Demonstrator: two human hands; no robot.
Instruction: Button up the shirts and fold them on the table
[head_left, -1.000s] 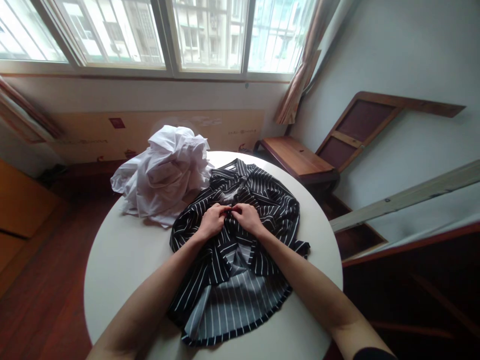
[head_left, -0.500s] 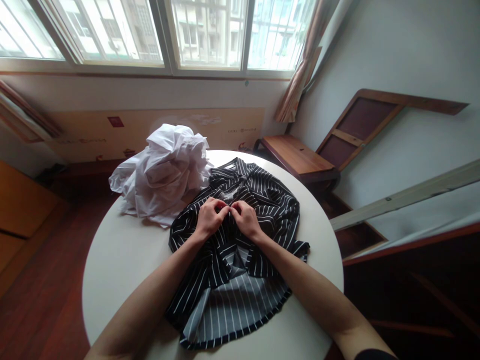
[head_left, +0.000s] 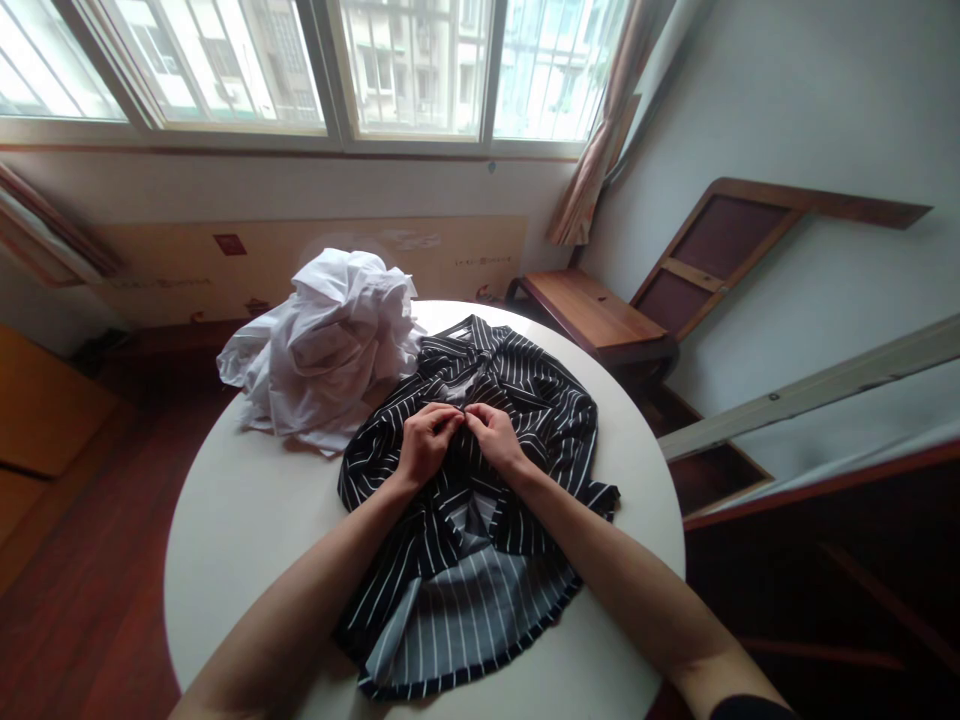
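Note:
A black shirt with white stripes (head_left: 559, 400) lies spread on the round white table (head_left: 240, 560), its collar toward the window and its grey inner side showing at the hem. My left hand (head_left: 429, 440) pinches the shirt's front edge near the middle of the chest. Right beside it, fingertips almost touching, my right hand (head_left: 493, 435) grips the facing front edge. Whatever small part sits between the fingertips is hidden by them. A crumpled heap of white cloth (head_left: 330, 345) rests at the table's far left, against the shirt's shoulder.
Behind the table, a wooden bench seat (head_left: 592, 305) stands by the wall. A wooden framed panel (head_left: 720, 240) leans at the right. Windows (head_left: 420, 70) with a curtain (head_left: 589, 190) run along the back. An orange cabinet (head_left: 45, 400) is at the left.
My left hand's fingers have curled in more and lowered slightly, and my right fingers have shifted a little. The shirt and white cloth lie as before.

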